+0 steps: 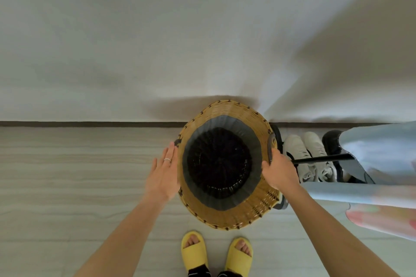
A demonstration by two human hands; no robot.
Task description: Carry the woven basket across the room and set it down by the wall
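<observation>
Woven basket (227, 164) sits by the wall (157, 40); your right hand (279, 170) grips its handle (270, 146), your left hand (163, 173) lies open beside it. Release carelessly and it may tip against the shoes (308, 155).

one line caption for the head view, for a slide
Woven basket by the wall, right hand gripping its rim, left hand open beside it, yellow slippers below.

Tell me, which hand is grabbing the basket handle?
The right hand. Its fingers curl around the dark handle on the woven basket. The left hand, wearing a ring, is flat and open beside the rim.
</observation>
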